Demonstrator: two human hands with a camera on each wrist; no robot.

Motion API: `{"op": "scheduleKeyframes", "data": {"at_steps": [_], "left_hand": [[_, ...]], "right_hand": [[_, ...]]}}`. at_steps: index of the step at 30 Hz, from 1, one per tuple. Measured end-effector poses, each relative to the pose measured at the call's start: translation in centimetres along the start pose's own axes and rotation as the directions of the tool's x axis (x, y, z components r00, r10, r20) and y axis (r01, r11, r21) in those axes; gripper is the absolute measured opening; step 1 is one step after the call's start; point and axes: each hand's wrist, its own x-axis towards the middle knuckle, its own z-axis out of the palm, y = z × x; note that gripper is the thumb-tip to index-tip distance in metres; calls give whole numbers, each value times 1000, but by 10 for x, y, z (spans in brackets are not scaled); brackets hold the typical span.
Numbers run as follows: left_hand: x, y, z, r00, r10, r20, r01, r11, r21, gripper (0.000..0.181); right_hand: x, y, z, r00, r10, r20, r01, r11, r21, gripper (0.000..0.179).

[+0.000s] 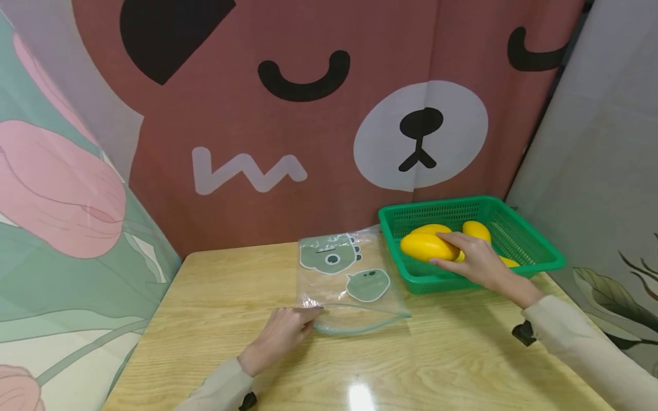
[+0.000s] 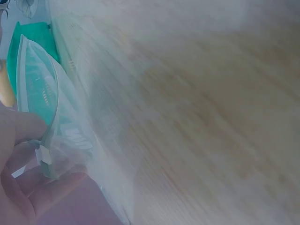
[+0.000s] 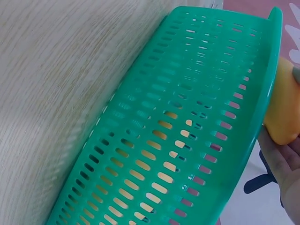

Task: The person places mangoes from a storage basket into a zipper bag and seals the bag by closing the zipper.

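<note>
wooden tabletop [image 1: 437, 357]; left hand [image 1: 285, 331] pinches plastic bag [image 1: 334, 285], right hand [image 1: 478, 260] grips yellow fruit [image 1: 428, 246]

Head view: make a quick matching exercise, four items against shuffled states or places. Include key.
1. Left hand
2. Right hand
3. Bag
4. Basket

A. Green, with slotted walls
B. Grips a yellow fruit
C. See-through, with green printed figures
D. Pinches an edge at a see-through opening

Pairs: 1-D, 2-B, 3-C, 4-A

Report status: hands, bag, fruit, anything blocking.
Left hand pinching edge of plastic bag, mouth parted. Right hand gripping yellow fruit over green basket. Basket wall between fruit and bag.
</note>
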Motion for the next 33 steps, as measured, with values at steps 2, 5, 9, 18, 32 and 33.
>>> {"op": "scheduleKeyframes", "data": {"at_steps": [2, 5, 9, 18, 32, 33], "left_hand": [[1, 0, 0, 1000, 0, -1, 0, 1000, -2, 35], [2, 0, 0, 1000, -4, -1, 4, 1000, -9, 35], [2, 0, 1, 1000, -11, 6, 11, 1000, -5, 34], [1, -1, 2, 1000, 15, -22, -15, 1000, 5, 37], [3, -1, 0, 1000, -2, 1, 2, 1000, 16, 35], [3, -1, 0, 1000, -2, 0, 2, 1000, 18, 35]], "right_hand": [[0, 0, -1, 1000, 2, 3, -2, 1000, 4, 57], [0, -1, -2, 1000, 1, 5, -1, 1000, 12, 57], [0, -4, -2, 1000, -1, 2, 1, 1000, 15, 57], [-3, -9, -2, 1000, -15, 6, 15, 999, 50, 56], [-5, -20, 0, 999, -34, 14, 33, 998, 57, 59], [-5, -21, 0, 999, -35, 15, 34, 998, 54, 60]]}}
